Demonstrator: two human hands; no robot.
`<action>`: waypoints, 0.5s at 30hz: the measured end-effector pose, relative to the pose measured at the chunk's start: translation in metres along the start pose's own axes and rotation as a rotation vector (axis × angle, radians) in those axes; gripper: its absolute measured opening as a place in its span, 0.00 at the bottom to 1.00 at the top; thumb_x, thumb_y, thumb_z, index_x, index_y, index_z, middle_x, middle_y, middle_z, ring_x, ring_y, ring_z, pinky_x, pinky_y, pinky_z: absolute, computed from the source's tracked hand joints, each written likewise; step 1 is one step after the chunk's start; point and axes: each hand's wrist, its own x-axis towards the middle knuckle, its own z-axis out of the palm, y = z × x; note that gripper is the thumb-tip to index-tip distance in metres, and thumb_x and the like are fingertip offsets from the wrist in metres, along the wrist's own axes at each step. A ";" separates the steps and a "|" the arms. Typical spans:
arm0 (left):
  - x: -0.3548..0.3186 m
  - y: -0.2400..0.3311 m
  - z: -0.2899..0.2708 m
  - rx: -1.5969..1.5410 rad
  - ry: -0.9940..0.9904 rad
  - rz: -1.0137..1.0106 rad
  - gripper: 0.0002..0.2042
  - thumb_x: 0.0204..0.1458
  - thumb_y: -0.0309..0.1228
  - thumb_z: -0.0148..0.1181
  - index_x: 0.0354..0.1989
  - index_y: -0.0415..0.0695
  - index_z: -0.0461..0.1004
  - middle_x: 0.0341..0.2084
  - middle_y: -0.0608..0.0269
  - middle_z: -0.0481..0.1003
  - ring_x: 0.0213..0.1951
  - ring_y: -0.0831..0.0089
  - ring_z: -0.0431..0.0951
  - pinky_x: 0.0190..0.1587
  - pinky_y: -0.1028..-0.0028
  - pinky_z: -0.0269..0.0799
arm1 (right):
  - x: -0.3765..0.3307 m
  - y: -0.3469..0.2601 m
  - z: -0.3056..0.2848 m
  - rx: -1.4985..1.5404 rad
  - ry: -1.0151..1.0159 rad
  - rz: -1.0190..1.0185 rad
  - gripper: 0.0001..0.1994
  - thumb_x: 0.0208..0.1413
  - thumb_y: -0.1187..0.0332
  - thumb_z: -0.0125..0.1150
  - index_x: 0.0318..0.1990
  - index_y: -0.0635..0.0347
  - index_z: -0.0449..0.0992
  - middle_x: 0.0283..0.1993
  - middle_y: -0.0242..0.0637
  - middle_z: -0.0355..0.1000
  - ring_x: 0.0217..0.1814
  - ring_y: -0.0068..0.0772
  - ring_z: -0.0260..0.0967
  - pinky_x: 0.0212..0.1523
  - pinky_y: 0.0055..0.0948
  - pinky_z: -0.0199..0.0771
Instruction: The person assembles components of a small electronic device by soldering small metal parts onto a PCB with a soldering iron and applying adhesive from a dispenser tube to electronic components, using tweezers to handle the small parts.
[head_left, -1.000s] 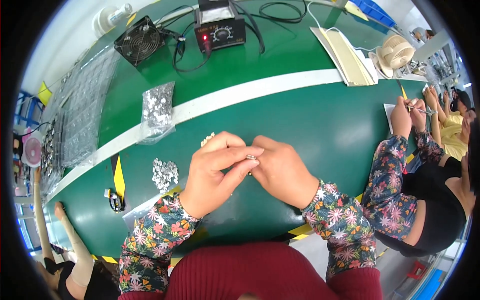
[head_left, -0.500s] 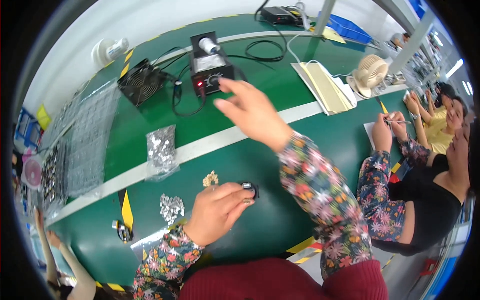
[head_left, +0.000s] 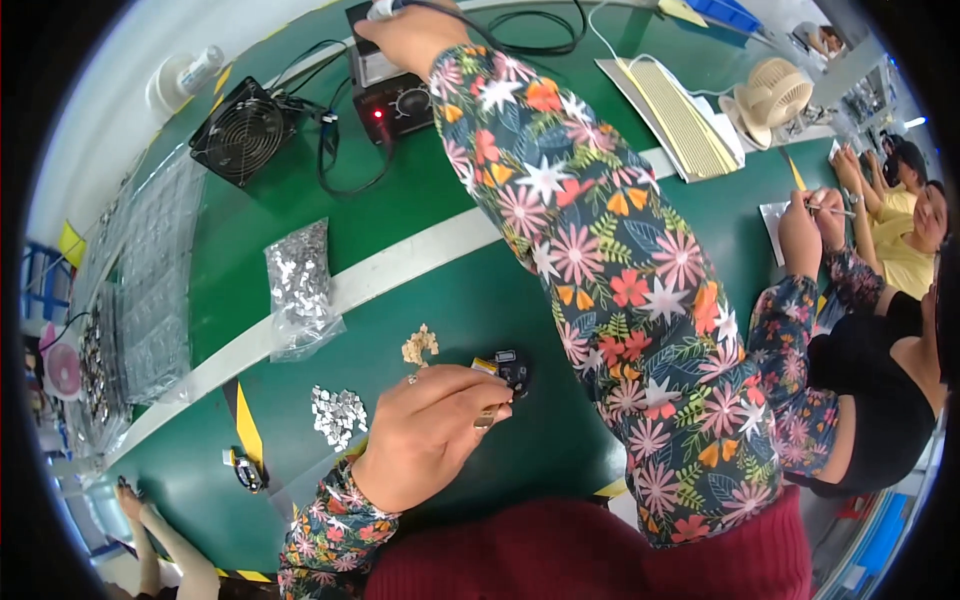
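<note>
The left hand (head_left: 425, 435) is pinching a small black part (head_left: 512, 370) at its fingertips against the green table (head_left: 420, 200) — the right hand (head_left: 405, 35) is reaching far beyond it, fingers closing round a tool handle (head_left: 385, 8) above the black soldering station (head_left: 395, 95)

- Bright, even overhead light; shadows soft and faint.
- Mild glare on green table (head_left: 300, 190) and white stripe (head_left: 400, 265).
- Strong fisheye bend, black vignette corners.
- Centre sharp; rim areas soft, slightly smeared.
</note>
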 end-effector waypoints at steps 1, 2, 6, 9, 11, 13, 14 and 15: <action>0.004 0.005 0.004 -0.014 -0.001 0.017 0.09 0.39 0.20 0.63 0.31 0.40 0.75 0.31 0.58 0.75 0.32 0.62 0.76 0.32 0.70 0.73 | 0.008 0.000 -0.014 -0.064 -0.013 0.079 0.10 0.46 0.65 0.60 0.32 0.63 0.74 0.30 0.45 0.73 0.32 0.46 0.71 0.35 0.38 0.71; 0.008 0.009 0.009 -0.031 -0.002 0.038 0.09 0.39 0.20 0.63 0.31 0.40 0.75 0.30 0.58 0.75 0.32 0.62 0.76 0.32 0.70 0.73 | 0.016 -0.002 -0.031 -0.131 -0.024 0.159 0.12 0.45 0.64 0.61 0.31 0.64 0.74 0.30 0.46 0.73 0.34 0.48 0.71 0.36 0.39 0.70; 0.006 0.005 0.006 -0.005 -0.008 0.000 0.09 0.40 0.20 0.63 0.32 0.39 0.74 0.29 0.57 0.75 0.32 0.62 0.77 0.32 0.70 0.73 | 0.010 -0.010 -0.040 0.030 0.005 0.238 0.18 0.42 0.58 0.62 0.28 0.70 0.74 0.29 0.51 0.73 0.35 0.50 0.71 0.38 0.41 0.69; -0.002 0.005 0.003 0.040 0.021 0.001 0.10 0.40 0.20 0.63 0.33 0.39 0.73 0.30 0.57 0.75 0.32 0.61 0.77 0.33 0.70 0.73 | -0.012 -0.041 -0.077 0.399 -0.051 0.384 0.13 0.44 0.65 0.64 0.29 0.69 0.73 0.26 0.40 0.73 0.27 0.34 0.70 0.30 0.29 0.68; -0.002 0.006 0.005 0.051 -0.004 -0.009 0.10 0.40 0.20 0.63 0.33 0.39 0.73 0.31 0.56 0.75 0.33 0.60 0.76 0.33 0.69 0.73 | -0.027 -0.044 -0.107 0.719 -0.059 0.395 0.10 0.47 0.70 0.63 0.34 0.66 0.72 0.27 0.32 0.71 0.27 0.24 0.66 0.29 0.21 0.65; -0.003 0.006 0.004 0.072 -0.014 -0.015 0.10 0.41 0.20 0.63 0.34 0.39 0.73 0.31 0.56 0.75 0.34 0.60 0.76 0.34 0.69 0.73 | -0.044 -0.056 -0.133 0.803 -0.040 0.347 0.10 0.48 0.71 0.62 0.37 0.65 0.72 0.28 0.30 0.69 0.27 0.21 0.65 0.29 0.17 0.63; -0.003 0.007 0.003 0.083 -0.026 -0.013 0.10 0.41 0.20 0.62 0.34 0.39 0.73 0.32 0.56 0.75 0.34 0.60 0.76 0.34 0.68 0.73 | -0.054 -0.068 -0.148 0.772 -0.005 0.408 0.11 0.48 0.71 0.62 0.37 0.66 0.71 0.28 0.31 0.70 0.28 0.22 0.65 0.30 0.17 0.64; 0.000 0.010 0.005 0.073 -0.032 0.005 0.10 0.41 0.20 0.62 0.34 0.39 0.73 0.32 0.56 0.75 0.34 0.60 0.76 0.34 0.68 0.73 | -0.063 -0.082 -0.170 0.722 0.041 0.465 0.12 0.48 0.70 0.63 0.38 0.67 0.71 0.29 0.32 0.70 0.29 0.22 0.66 0.31 0.18 0.65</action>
